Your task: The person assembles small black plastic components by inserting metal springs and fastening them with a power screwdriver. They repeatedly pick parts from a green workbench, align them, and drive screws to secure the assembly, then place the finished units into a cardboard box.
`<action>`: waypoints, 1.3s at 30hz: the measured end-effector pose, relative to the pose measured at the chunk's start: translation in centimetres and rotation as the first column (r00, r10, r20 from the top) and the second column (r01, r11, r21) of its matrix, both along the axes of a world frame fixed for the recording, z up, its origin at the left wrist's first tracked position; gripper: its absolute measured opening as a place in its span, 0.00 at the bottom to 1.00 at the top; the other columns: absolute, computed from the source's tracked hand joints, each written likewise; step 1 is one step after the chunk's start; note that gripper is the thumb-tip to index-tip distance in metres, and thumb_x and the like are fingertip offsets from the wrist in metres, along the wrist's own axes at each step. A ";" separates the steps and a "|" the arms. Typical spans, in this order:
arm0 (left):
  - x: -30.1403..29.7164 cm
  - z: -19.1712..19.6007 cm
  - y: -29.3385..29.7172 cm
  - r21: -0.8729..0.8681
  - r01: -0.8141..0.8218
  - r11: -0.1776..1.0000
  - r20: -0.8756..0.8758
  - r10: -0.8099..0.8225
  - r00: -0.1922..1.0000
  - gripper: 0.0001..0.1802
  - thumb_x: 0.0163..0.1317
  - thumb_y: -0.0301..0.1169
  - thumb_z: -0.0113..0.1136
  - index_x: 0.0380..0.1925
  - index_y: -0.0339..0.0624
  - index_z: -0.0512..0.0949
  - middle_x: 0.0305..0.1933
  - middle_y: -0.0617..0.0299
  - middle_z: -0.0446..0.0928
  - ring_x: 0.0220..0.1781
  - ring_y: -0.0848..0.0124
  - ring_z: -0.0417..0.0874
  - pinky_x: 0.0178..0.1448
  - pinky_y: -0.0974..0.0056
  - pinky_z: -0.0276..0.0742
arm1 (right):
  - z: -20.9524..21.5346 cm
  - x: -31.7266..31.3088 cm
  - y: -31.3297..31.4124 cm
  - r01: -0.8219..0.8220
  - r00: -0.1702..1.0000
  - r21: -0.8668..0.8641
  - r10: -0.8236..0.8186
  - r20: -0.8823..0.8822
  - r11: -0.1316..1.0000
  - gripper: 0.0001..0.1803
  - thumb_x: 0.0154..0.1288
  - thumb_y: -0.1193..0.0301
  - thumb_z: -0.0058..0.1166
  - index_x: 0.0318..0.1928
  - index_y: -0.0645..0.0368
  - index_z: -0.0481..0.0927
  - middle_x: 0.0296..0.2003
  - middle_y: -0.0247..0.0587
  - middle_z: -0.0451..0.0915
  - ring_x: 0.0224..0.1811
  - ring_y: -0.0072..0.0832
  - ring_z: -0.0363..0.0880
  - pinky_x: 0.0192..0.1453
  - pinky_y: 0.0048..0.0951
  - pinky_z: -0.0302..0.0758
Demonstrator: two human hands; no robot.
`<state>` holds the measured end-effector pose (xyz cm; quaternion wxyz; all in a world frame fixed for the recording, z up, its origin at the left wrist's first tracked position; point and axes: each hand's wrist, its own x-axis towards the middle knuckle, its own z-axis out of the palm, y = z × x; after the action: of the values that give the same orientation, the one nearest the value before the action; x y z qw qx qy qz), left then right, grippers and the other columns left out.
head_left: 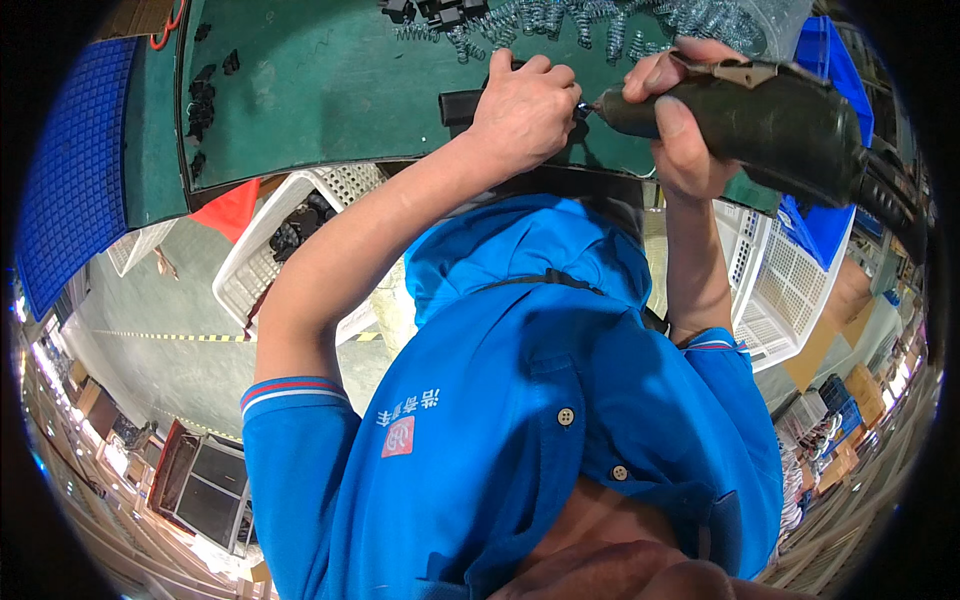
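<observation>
Clearly one view only, the head camera, looking down past the person's blue polo shirt (pixel 560 400) to a green work mat (pixel 330 90).

Left hand: the left hand (pixel 522 105) is clenched over a small black plastic part (pixel 458 105), pinning it flat against the mat near the mat's front edge; only the part's left end shows beyond the knuckles.

Right hand: the right hand (pixel 678 110) is wrapped around a dark powered screwdriver (pixel 760 120), thumb and fingers closed on its barrel, a cable trailing off to the right.

Tool tip: the screwdriver's bit (pixel 586 106) lies almost level and meets the black part just beside the left hand's fingers; the exact contact point is hidden.

Step in hand: judging by the pose, a screw is being driven into the held part.

Next move calls for: keeping the bit in line with the fastener and the part clamped firmly, so it does not twist under the torque.

Around the mat: a heap of metal coil springs (pixel 600 22) lies along the far edge, with loose black pieces (pixel 202 100) at the left.

Below the bench: a white perforated crate (pixel 300 225) with dark parts sits to the left, another white crate (pixel 790 280) to the right, and a blue bin (pixel 830 70) beside the tool.
</observation>
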<state>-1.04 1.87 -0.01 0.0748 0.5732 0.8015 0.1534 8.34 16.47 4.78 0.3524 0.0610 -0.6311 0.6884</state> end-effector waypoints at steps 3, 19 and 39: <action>0.0 -0.6 -0.1 0.127 -0.010 0.992 -0.010 0.012 1.000 0.07 0.49 0.35 0.67 0.27 0.47 0.83 0.34 0.66 0.77 0.44 0.66 0.78 0.51 0.50 0.63 | 0.1 -0.5 0.4 -0.138 0.990 0.013 0.138 -0.028 0.990 0.27 0.58 0.77 0.53 0.59 0.69 0.67 0.37 0.47 0.75 0.37 0.35 0.77 0.47 0.40 0.76; 0.0 -0.6 -1.3 0.128 -0.060 0.990 0.037 0.055 0.998 0.14 0.47 0.35 0.70 0.35 0.47 0.81 0.39 0.64 0.76 0.48 0.64 0.78 0.60 0.43 0.62 | 7.2 7.8 10.2 0.652 0.683 -0.066 -0.547 0.485 0.755 0.12 0.63 0.71 0.63 0.42 0.65 0.77 0.27 0.40 0.78 0.25 0.29 0.77 0.30 0.30 0.75; -11.7 6.5 -12.3 -0.012 -0.596 0.803 0.216 0.584 0.782 0.29 0.64 0.46 0.60 0.56 0.33 0.75 0.30 0.47 0.83 0.37 0.48 0.85 0.44 0.52 0.80 | -2.6 7.2 8.6 -0.374 0.346 0.888 -0.849 0.400 0.266 0.08 0.57 0.68 0.63 0.35 0.56 0.78 0.34 0.43 0.77 0.41 0.45 0.81 0.41 0.45 0.77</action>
<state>-12.74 -10.46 6.45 0.0903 0.2760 0.9233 0.2514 15.51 25.04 2.17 -0.0263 -0.2586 -0.9656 0.0063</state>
